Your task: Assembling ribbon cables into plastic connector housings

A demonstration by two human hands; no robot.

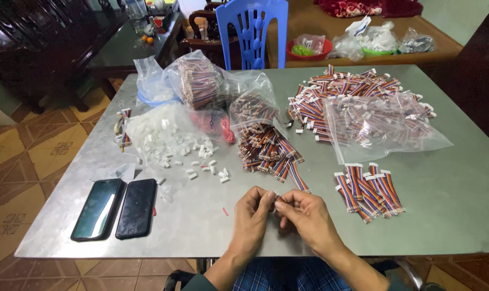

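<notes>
My left hand [251, 213] and my right hand [303, 213] meet at the near edge of a grey metal table [449, 205]. Together they pinch a short multicoloured ribbon cable [277, 200] with a small white connector, mostly hidden by my fingers. Just beyond my hands lies a heap of the same striped cables [268, 151] spilling from a clear bag. A neat row of cables with white connectors [368, 191] lies to the right. Loose white plastic connectors [201, 161] are scattered to the left by their bag [158, 132].
Two dark phones [117, 209] lie side by side at the near left. Bagged cables [201, 81] and a big pile under a clear bag [363, 108] fill the far half. A blue plastic chair [252, 32] stands behind the table, with a wooden table of bags beyond.
</notes>
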